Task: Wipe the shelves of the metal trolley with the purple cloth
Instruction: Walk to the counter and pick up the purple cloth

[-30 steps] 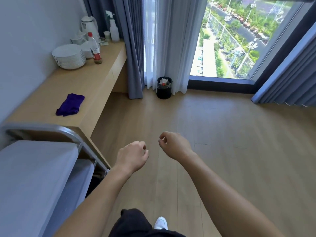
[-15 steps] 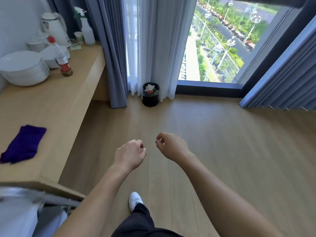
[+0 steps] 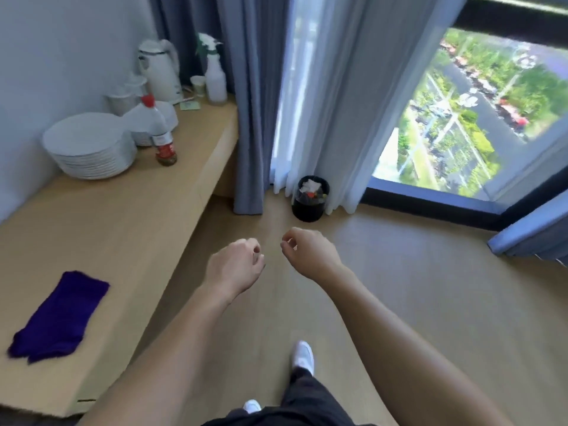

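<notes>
- Pale wooden counter (image 3: 123, 229) along the left wall bears the purple cloth (image 3: 58, 318), which lies rumpled but flat at the counter's near end, close to the front edge.
- The person's left hand (image 3: 235, 265) hovers over the floor just right of the counter's edge, well apart from the cloth. Its fingers are loosely curled toward the palm and hold nothing.
- The right hand (image 3: 310, 253) hangs just beside the left at about the same height, fingers likewise loosely curled, thumb near the forefinger, nothing between them. The two hands do not touch.
- Both bare forearms reach forward from the bottom of the view.
- Under the arms, a white shoe (image 3: 302, 358) is planted on the wooden floor (image 3: 430, 302), with dark trousers (image 3: 307, 404) above it.
- Farther along the counter sits a stack of white plates (image 3: 89, 149), with a red-capped bottle (image 3: 161, 133) standing upright just beside it and white bowls (image 3: 138, 118) behind.
- At the counter's far end a white kettle (image 3: 159, 72), a small cup (image 3: 198, 83) and a white spray bottle (image 3: 215, 75) stand close together.
- A grey curtain (image 3: 246, 103) hangs at the counter's end, with a sheer white curtain (image 3: 322, 103) beside it.
- A black bin (image 3: 310, 199) holding crumpled rubbish stands on the floor at the foot of the sheer curtain.
- To the right, the window (image 3: 476, 118) looks down on blurred trees and a road.
</notes>
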The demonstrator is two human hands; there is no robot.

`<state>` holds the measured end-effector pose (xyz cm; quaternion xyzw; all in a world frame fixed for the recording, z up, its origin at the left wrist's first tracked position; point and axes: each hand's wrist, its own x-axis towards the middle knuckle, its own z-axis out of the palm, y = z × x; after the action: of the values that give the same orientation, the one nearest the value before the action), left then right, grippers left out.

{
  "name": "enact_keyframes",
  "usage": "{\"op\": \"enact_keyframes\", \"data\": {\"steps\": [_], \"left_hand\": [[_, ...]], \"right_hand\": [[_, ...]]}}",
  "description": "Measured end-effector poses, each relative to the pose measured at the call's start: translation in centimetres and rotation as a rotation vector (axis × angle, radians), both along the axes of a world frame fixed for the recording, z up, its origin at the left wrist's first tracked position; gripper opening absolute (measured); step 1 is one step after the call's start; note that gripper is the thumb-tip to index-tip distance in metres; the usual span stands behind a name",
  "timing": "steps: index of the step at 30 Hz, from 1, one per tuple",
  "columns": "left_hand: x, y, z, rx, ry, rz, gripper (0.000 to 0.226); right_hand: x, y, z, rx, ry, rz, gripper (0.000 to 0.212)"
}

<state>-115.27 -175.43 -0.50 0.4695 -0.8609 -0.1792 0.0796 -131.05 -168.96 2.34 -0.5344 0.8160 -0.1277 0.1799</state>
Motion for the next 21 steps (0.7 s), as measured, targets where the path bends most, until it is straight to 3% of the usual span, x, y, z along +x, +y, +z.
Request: {"op": "enact_keyframes", "data": {"steps": [5,10,12,17,21], "left_hand": [[5.6,-5.9,-1.3,0.053,-0.041,0.278,0.018],[12.1,-9.8,-2.2,0.077,-0.015,0.652,0.024],[13.4,-9.5,-2.3,0.076,-0.028,0.691,0.023],[19.7,-5.2,-2.8,0.123,0.002,1.120,0.015],[22.4,-1.6,-4.2,0.181,0.014,1.291,0.013]], "right_hand": [[3.6,-10.4,-0.6,-0.005,-0.007,0.253,0.023],[10.5,-20.8,-1.5,0.001,-0.061,0.671,0.023],[12.0,-22.3,-1.5,-0.016,-0.078,0.735,0.025],[21.4,-25.2,-2.7,-0.002,-0.112,1.119,0.033],[27.5,-24.9,-4.0,0.058,-0.154,1.306,0.033]]}}
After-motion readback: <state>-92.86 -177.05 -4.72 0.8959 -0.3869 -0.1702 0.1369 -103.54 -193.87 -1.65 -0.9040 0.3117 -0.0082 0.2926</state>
